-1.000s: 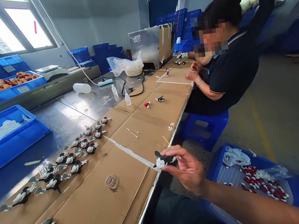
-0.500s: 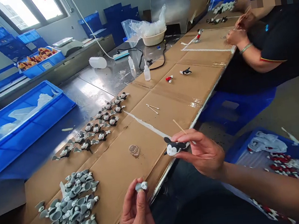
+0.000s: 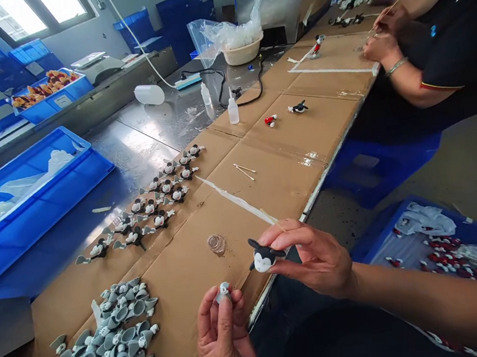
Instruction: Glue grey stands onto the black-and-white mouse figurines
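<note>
My left hand pinches a small grey sleeve piece with a white gloved hand between thumb and fingers. To its right, my right hand grips a black-and-white mouse figurine by its body, with the white face turned toward me. A cotton swab also sticks out from the right fingers, mostly hidden. The two held pieces are close but apart. On the cardboard at the left lies a heap of grey sleeve pieces. Behind it stand rows of mouse figurines with sleeves on.
A small round clear dish sits on the cardboard near my hands. Beyond are two swabs, a dropper bottle and a red figurine part. Blue bins flank the bench. A co-worker's hands work at the right.
My left hand has moved slightly up and right, turning the sleeve piece. My right hand has come down and left with the figurine, so the two are nearer each other.
</note>
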### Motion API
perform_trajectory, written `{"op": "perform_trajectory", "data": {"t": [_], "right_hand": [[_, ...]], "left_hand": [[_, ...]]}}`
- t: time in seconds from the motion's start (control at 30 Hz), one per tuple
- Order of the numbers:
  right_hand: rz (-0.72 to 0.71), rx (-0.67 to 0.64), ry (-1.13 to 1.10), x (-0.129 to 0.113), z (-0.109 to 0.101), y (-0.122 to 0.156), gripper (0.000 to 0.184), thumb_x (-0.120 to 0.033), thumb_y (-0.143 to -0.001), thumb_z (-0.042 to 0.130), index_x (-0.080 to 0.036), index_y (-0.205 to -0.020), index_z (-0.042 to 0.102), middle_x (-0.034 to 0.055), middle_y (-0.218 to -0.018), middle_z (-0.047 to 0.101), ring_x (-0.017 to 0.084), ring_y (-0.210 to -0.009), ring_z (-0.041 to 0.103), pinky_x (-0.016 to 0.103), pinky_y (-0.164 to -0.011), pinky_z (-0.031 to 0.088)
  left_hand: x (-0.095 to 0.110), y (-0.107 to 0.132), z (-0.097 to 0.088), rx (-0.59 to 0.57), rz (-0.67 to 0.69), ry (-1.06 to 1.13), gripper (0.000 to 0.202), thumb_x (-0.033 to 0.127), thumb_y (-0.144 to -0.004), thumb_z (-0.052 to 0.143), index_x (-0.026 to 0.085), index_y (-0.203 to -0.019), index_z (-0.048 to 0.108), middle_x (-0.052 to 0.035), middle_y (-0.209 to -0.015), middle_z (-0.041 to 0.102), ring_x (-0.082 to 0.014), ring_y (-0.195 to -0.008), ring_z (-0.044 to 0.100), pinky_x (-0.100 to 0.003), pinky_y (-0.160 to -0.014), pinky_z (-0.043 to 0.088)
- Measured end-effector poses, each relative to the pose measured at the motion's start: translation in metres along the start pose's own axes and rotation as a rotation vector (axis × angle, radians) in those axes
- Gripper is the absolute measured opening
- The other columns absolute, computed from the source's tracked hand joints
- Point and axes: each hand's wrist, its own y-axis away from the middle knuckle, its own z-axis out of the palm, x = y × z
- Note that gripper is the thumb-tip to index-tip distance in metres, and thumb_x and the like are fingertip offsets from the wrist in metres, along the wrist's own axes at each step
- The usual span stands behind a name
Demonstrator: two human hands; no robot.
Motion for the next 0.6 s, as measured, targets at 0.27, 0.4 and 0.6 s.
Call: {"op": "perform_trajectory", "data": {"t": [0.27, 0.4, 0.6], "right_hand": [[0.005, 0.004, 0.109, 0.024, -0.004, -0.002, 0.031, -0.016, -0.087, 0.07, -0.023, -0.114, 0.057, 0.0058, -0.106, 0.067, 0.018, -0.1, 0.067, 0.035, -0.087, 0.057], [-0.027, -0.057, 0.362, 0.045, -0.012, -0.007, 0.027, -0.019, -0.09, 0.067, -0.023, -0.114, 0.055, 0.005, -0.105, 0.068, 0.017, -0.1, 0.067, 0.033, -0.087, 0.056], [-0.012, -0.153, 0.513, 0.07, -0.022, -0.019, 0.019, -0.017, -0.091, 0.064, -0.023, -0.109, 0.06, 0.0051, -0.103, 0.069, 0.019, -0.096, 0.066, 0.036, -0.086, 0.054]], "left_hand": [[0.009, -0.012, 0.003, 0.025, 0.184, -0.092, 0.046, 0.033, -0.043, 0.095, 0.016, -0.083, 0.077, -0.0054, -0.086, 0.076, -0.0147, -0.071, 0.072, -0.017, -0.072, 0.059], [0.01, -0.018, -0.003, 0.0, 0.269, -0.115, 0.042, 0.032, -0.044, 0.095, 0.018, -0.08, 0.077, -0.004, -0.078, 0.076, -0.0186, -0.07, 0.073, -0.022, -0.071, 0.061], [0.003, -0.015, -0.007, 0.082, 0.295, -0.217, 0.039, 0.032, -0.054, 0.092, 0.018, -0.087, 0.076, -0.0008, -0.079, 0.076, -0.0114, -0.069, 0.071, -0.013, -0.075, 0.057]]}}
